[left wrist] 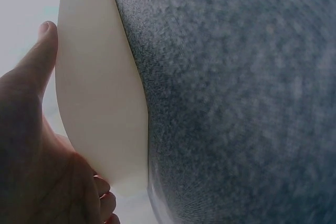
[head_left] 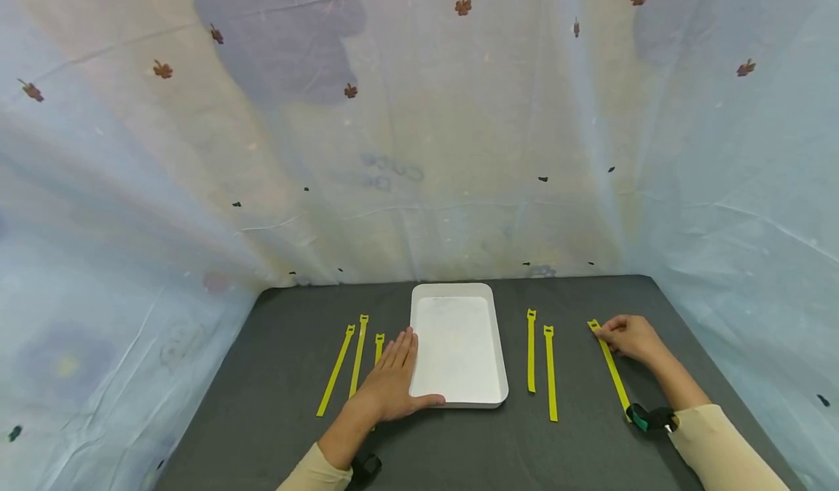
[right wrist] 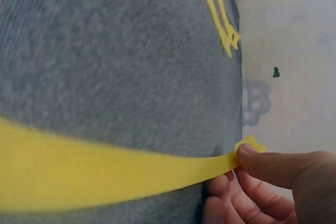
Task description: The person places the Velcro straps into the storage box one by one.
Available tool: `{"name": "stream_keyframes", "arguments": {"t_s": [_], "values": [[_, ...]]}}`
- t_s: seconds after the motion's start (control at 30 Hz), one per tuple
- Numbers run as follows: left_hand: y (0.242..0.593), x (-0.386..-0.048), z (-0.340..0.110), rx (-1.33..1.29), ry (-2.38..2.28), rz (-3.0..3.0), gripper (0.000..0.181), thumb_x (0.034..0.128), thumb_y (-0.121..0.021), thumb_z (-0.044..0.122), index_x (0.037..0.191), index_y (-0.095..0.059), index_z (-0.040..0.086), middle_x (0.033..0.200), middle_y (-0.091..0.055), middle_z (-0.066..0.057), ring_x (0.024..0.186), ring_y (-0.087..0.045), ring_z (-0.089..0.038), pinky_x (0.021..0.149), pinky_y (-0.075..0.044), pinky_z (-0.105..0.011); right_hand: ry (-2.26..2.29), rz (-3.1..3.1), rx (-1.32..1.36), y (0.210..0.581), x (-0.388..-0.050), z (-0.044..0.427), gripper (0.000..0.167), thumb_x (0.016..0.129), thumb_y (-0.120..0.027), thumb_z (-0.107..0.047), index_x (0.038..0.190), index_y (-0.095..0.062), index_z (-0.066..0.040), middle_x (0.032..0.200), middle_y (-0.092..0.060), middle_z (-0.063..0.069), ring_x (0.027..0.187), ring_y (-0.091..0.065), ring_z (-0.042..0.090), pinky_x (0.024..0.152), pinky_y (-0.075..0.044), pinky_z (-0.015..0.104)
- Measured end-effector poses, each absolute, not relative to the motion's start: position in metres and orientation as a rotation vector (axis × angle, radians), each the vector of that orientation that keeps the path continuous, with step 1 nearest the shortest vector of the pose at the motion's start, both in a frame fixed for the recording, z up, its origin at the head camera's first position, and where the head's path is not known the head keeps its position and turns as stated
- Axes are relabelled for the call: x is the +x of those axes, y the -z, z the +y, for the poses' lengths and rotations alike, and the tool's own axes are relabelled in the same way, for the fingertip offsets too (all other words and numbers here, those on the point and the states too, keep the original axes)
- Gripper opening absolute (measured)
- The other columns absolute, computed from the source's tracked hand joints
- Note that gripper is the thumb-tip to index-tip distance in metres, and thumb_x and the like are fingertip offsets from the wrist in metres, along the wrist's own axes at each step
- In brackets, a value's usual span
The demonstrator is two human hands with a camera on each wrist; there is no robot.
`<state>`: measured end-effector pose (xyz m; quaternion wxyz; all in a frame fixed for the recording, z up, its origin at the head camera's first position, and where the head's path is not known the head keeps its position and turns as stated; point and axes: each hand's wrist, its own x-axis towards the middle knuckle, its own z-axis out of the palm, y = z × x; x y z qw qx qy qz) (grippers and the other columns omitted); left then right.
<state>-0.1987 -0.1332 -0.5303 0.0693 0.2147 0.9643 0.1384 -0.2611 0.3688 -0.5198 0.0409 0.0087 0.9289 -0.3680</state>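
Note:
A white tray (head_left: 459,349) lies at the middle of the dark table. My left hand (head_left: 390,383) rests on its left edge with fingers straight and the thumb along the near corner; the left wrist view shows that hand (left wrist: 47,145) against the tray's pale side wall (left wrist: 100,77). On the right, my right hand (head_left: 632,336) pinches a yellow strap (head_left: 614,367) near its slotted top end. Seen from the right wrist, the thumb and fingers of the right hand (right wrist: 268,187) grip this strap (right wrist: 131,174), which stretches toward the camera.
Left of the tray lie three yellow straps, two in full view (head_left: 336,371) (head_left: 358,352) and one (head_left: 379,345) partly behind my left hand. Two more straps (head_left: 532,352) (head_left: 550,374) lie between the tray and my right hand. A patterned sheet (head_left: 419,148) hangs behind the table.

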Motion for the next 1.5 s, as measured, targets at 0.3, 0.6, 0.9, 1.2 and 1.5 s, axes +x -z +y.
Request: {"name": "stream_keyframes", "arguments": {"t_s": [0.3, 0.6, 0.9, 1.2, 1.5], "values": [[0.532, -0.199, -0.134, 0.646, -0.416, 2.907, 0.132, 0.0878, -0.061, 0.087, 0.171, -0.009, -0.001, 0.180, -0.004, -0.019, 0.167, -0.006, -0.033, 0.135, -0.013, -0.050, 1.174, 2.883, -0.053, 0.510, -0.257, 0.354, 0.022, 0.107, -0.068, -0.018, 0.105, -0.068, 0.004, 0.077, -0.071, 0.004, 0.068, -0.064, 0.022, 0.060, -0.053, 0.036], [0.532, -0.200, -0.134, 0.682, -0.430, 2.915, 0.132, 0.0881, -0.061, 0.087, 0.170, -0.011, -0.004, 0.179, -0.007, -0.022, 0.166, -0.009, -0.037, 0.134, -0.014, -0.052, 1.213, 2.927, -0.110, 0.488, -0.255, 0.328, 0.025, 0.107, -0.070, -0.022, 0.108, -0.068, 0.002, 0.079, -0.070, 0.006, 0.070, -0.065, 0.027, 0.060, -0.052, 0.034], [0.533, -0.202, -0.134, 0.652, -0.382, 2.911, 0.131, 0.0881, -0.060, 0.087, 0.171, -0.009, -0.001, 0.180, -0.005, -0.018, 0.167, -0.006, -0.034, 0.135, -0.014, -0.050, 1.310, 2.956, -0.227, 0.469, -0.254, 0.304, 0.022, 0.107, -0.071, -0.021, 0.109, -0.068, 0.001, 0.082, -0.072, 0.007, 0.071, -0.067, 0.030, 0.059, -0.052, 0.030], [0.533, -0.201, -0.134, 0.655, -0.401, 2.911, 0.131, 0.0882, -0.063, 0.086, 0.171, -0.010, -0.001, 0.180, -0.005, -0.019, 0.167, -0.008, -0.035, 0.134, -0.015, -0.051, 1.497, 2.888, -0.341, 0.455, -0.253, 0.281, 0.026, 0.107, -0.071, -0.024, 0.113, -0.068, 0.001, 0.087, -0.073, 0.015, 0.070, -0.067, 0.013, 0.067, -0.060, 0.030], [0.532, -0.201, -0.133, 0.662, -0.382, 2.911, 0.131, 0.0886, -0.063, 0.085, 0.171, -0.010, -0.002, 0.180, -0.006, -0.020, 0.166, -0.009, -0.036, 0.134, -0.015, -0.052, 1.642, 2.792, -0.368, 0.443, -0.257, 0.255, 0.029, 0.106, -0.072, -0.025, 0.117, -0.068, 0.002, 0.090, -0.075, 0.016, 0.073, -0.070, 0.013, 0.070, -0.062, 0.028]]}}
